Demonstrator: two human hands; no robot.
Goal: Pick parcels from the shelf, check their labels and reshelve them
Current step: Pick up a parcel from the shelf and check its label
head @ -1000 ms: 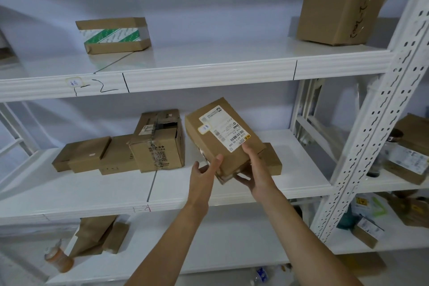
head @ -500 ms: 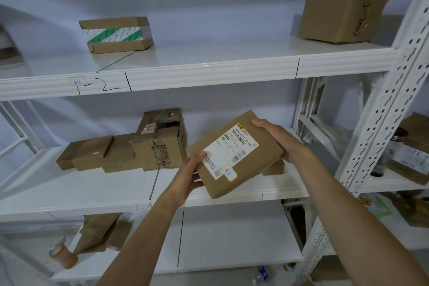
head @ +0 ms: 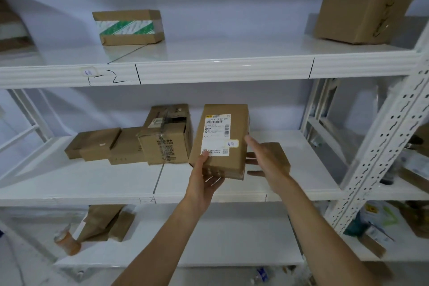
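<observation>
The left hand (head: 206, 183), palm up, grips the parcel (head: 220, 141) at its lower left corner, thumb pressed on the label (head: 217, 134). The parcel stands upright over the middle shelf (head: 92, 183). The right hand (head: 267, 160) hovers just beside its right edge, fingers (head: 254, 166) spread, pinching nothing.

I am holding a parcel (head: 221, 139) whose white shipping label (head: 217, 133) is showing barcodes and fine print too small to read; a small handwritten sticker (head: 232, 144) is sitting at its 4 o'clock, illegible. The upper shelf edge (head: 209, 69) is bearing handwritten "1-2" (head: 109, 76) at 10 o'clock.
</observation>
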